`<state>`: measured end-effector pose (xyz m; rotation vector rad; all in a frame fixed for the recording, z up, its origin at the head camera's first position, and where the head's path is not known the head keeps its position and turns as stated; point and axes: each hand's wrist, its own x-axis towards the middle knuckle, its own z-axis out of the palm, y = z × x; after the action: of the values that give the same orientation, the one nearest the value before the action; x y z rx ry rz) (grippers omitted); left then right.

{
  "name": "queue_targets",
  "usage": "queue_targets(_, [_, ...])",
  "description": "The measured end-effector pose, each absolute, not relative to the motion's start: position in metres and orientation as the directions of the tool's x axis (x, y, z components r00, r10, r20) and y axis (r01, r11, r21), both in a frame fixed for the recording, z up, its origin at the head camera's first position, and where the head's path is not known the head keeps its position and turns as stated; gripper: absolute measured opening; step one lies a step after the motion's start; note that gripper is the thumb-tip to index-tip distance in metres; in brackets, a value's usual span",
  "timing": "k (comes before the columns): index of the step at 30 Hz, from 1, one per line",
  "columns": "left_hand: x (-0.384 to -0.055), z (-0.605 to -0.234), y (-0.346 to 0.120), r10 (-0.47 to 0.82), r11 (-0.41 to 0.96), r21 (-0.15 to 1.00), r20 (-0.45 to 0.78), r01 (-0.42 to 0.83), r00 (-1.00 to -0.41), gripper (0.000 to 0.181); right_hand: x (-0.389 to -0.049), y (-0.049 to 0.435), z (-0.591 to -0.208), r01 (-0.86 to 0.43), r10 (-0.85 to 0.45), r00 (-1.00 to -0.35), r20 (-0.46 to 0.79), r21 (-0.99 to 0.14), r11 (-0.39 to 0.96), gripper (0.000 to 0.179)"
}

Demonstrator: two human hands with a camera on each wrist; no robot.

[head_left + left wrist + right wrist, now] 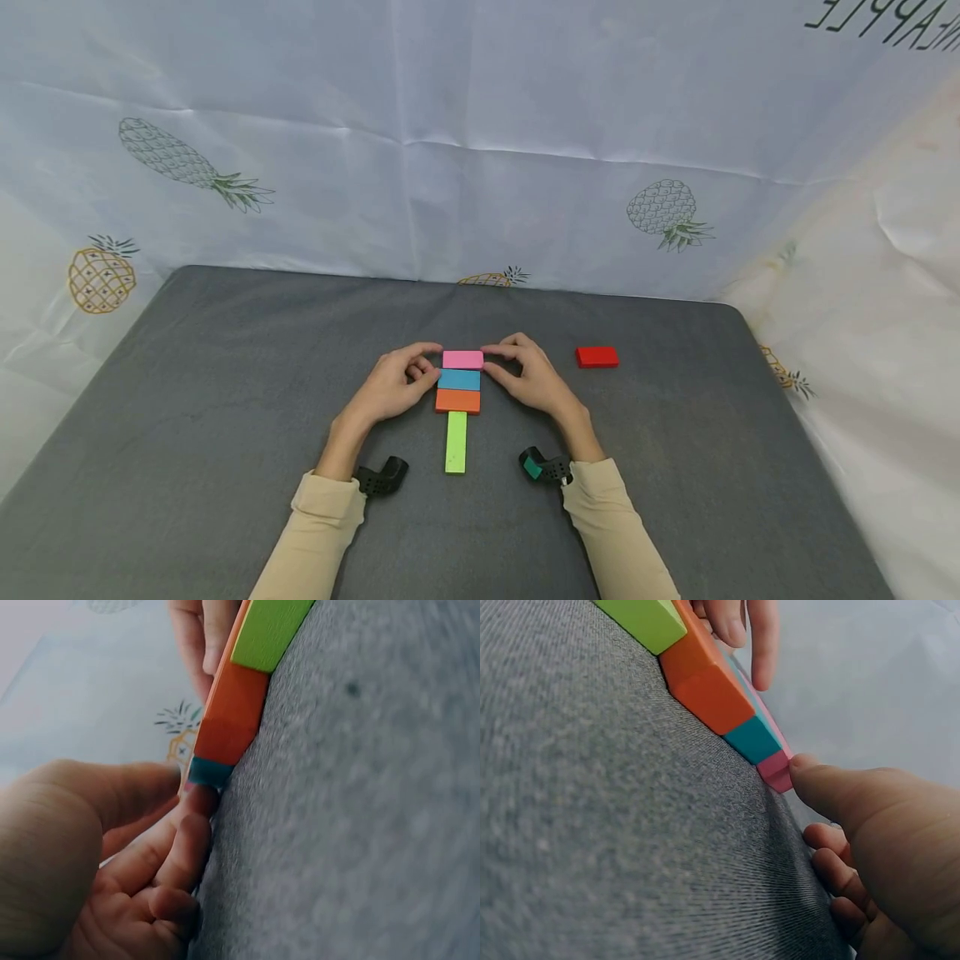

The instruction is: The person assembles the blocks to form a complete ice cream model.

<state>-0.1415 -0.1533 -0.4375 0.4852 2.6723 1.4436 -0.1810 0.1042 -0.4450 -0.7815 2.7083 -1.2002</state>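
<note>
Beige sleeves point(318, 537) lay along a dark grey surface point(225, 392), a black wrist mount point(384, 477) on each arm. A creased pale sheet point(525, 92) rose behind it, printed with pineapples point(101, 281), and pale cloth also hung at both sides. Near the middle, a lime-green block point(456, 442) pointed away lengthwise; beyond it an orange block point(457, 401), a blue block point(459, 380) and, farthest, a pink block point(462, 360) lay crosswise in a row. Off to the right was a red block point(597, 357).

Both hands angled inward, thumbs and forefingers spread. The left hand point(393, 385) had its forefinger by the pink block's left end, its thumb beside the blue one; the right hand point(532, 375) touched the pink block's right end with its thumb.
</note>
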Motion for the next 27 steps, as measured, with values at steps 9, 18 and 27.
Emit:
queue_targets(9, [-0.142, -0.436, -0.147, 0.262, 0.522, 0.824, 0.089, 0.219, -0.961, 0.034, -0.18, 0.102, -0.446, -0.447, -0.486, -0.859, 0.161, -0.7, 0.557, 0.034])
queue_targets(18, [-0.142, -0.438, -0.143, 0.212, 0.539, 0.816, 0.107, 0.208, -0.971, 0.031, -0.179, 0.102, -0.448, -0.442, -0.473, -0.865, 0.165, -0.696, 0.566, 0.032])
queue_targets(27, [-0.142, -0.44, -0.14, 0.176, 0.551, 0.81, 0.121, 0.2, -0.977, 0.028, -0.179, 0.102, -0.45, -0.456, -0.473, -0.862, 0.18, -0.685, 0.569, 0.032])
